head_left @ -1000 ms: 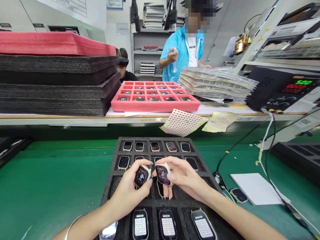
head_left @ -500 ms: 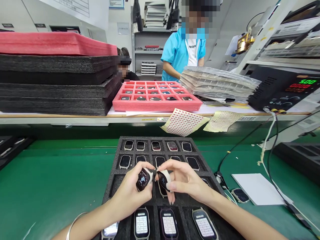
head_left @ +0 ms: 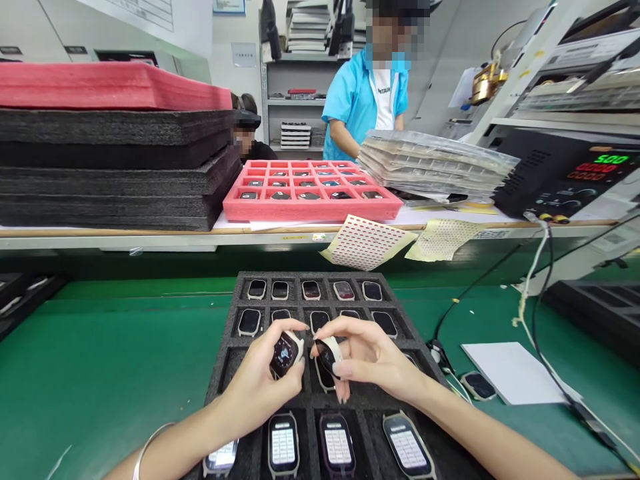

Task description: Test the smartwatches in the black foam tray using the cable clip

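Observation:
My left hand is closed around a smartwatch body whose dark screen shows a lit watch face. In my right hand is a second smartwatch body, gripped by thumb and fingers and tilted, its screen facing left. A small gap separates the two watches. Both hands hover over a black foam tray with compartments that hold several watch bodies. Along its near row, watches such as this one have bright screens with a white grid. Screens in the far rows are dark. My hands hide part of the middle rows.
A pink foam tray of watches sits on the shelf ahead, beside stacked black foam and clear plastic trays. On the right are a power supply, cables, a white card and a loose watch. A person in blue stands behind.
My hands have drawn slightly apart, widening the gap between the two watches. Each hand keeps its watch. The whole view has shifted a little.

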Demonstrator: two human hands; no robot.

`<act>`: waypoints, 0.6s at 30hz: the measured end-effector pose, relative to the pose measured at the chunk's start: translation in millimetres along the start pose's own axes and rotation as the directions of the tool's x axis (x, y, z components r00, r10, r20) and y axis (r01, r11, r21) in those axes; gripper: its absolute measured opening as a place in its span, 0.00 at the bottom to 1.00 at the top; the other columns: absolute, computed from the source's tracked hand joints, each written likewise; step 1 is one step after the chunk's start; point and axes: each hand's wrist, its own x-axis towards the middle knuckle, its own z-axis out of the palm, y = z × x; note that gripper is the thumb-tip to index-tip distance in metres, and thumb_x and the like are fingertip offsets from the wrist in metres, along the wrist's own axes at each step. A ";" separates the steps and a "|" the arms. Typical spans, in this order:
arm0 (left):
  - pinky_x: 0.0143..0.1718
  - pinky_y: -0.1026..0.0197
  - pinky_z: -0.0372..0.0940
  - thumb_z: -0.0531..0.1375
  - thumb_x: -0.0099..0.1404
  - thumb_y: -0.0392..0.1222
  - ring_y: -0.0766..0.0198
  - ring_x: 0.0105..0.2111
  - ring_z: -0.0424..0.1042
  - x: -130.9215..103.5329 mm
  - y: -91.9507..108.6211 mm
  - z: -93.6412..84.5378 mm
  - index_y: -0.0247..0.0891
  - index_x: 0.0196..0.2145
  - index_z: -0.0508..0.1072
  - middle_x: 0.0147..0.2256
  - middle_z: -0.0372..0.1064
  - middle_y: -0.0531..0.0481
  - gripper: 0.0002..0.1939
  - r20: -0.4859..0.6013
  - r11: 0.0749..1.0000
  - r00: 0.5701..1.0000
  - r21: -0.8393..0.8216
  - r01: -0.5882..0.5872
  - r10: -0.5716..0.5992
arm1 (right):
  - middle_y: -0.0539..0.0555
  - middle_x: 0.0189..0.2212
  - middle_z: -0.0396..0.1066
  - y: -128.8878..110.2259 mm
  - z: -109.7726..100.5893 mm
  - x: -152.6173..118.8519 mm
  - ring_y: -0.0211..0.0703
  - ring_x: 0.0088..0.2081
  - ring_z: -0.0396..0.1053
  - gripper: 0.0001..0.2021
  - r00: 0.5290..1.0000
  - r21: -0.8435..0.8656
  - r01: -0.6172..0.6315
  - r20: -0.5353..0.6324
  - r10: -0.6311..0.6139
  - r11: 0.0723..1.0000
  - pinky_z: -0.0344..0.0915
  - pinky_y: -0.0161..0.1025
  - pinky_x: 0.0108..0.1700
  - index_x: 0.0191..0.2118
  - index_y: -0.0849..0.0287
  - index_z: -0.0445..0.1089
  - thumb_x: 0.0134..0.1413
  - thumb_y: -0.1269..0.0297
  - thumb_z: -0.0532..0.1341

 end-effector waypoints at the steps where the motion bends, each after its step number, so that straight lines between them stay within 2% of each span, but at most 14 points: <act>1: 0.36 0.65 0.59 0.55 0.63 0.32 0.65 0.35 0.65 -0.1 -0.5 0.1 0.45 0.50 0.62 0.37 0.67 0.55 0.19 0.000 1.000 1.000 0.004 0.000 0.000 | 0.54 0.32 0.73 0.0 -0.2 -0.1 0.38 0.23 0.74 0.17 1.000 0.005 0.001 0.004 -0.001 1.000 0.71 0.31 0.25 0.46 0.64 0.68 0.51 0.68 0.69; 6: 0.39 0.65 0.58 0.56 0.62 0.31 0.65 0.36 0.65 -0.5 0.4 -0.5 0.45 0.49 0.63 0.37 0.66 0.55 0.18 0.000 0.999 1.000 0.029 -0.027 0.027 | 0.54 0.32 0.73 0.4 -0.5 -0.4 0.38 0.23 0.74 0.17 1.000 0.008 0.004 0.012 -0.004 1.000 0.71 0.31 0.26 0.46 0.64 0.68 0.52 0.69 0.69; 13: 0.35 0.64 0.59 0.55 0.63 0.33 0.63 0.34 0.66 -0.4 2.3 -0.9 0.43 0.49 0.63 0.37 0.67 0.54 0.16 -0.013 0.999 1.000 0.048 -0.022 0.023 | 0.54 0.30 0.73 -0.1 -1.2 -0.8 0.39 0.23 0.74 0.17 1.000 -0.017 0.003 -0.015 -0.003 1.000 0.72 0.33 0.26 0.46 0.63 0.68 0.51 0.67 0.69; 18: 0.32 0.63 0.61 0.55 0.64 0.36 0.60 0.37 0.68 0.0 7.6 -2.4 0.42 0.53 0.60 0.40 0.67 0.50 0.19 -0.003 0.999 1.000 0.023 0.030 -0.029 | 0.54 0.31 0.73 -1.2 -3.0 -0.7 0.40 0.23 0.74 0.18 1.000 -0.030 0.009 -0.025 -0.010 0.999 0.72 0.34 0.25 0.47 0.62 0.69 0.50 0.66 0.70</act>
